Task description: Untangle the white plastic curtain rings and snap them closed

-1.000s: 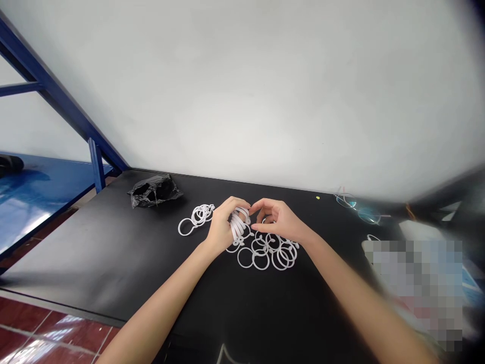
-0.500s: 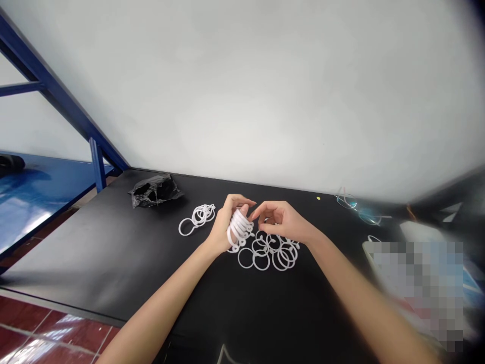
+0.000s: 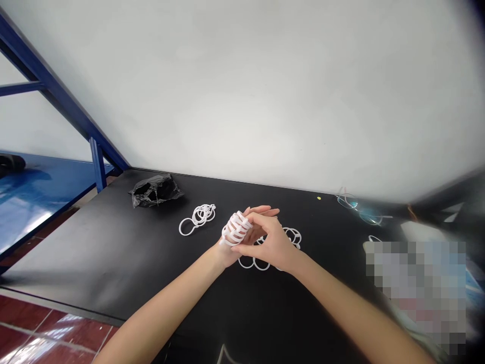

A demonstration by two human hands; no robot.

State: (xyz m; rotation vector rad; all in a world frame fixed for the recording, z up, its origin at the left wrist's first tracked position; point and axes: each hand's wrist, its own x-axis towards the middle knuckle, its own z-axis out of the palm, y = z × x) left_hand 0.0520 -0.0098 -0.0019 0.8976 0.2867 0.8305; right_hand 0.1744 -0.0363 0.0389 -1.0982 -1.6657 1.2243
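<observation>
Gripping bunched white plastic rings (image 3: 236, 228), just L of R hand (image 3: 275, 240), btwn thumb & fingertips; over heel of outstretched L hand (image 3: 256, 233). Can't tell if looped round latter.

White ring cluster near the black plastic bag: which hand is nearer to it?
Left. The left hand sits just right of the white ring cluster, apart from it; the right hand is farther right, over the left palm, touching the ring bundle.
</observation>
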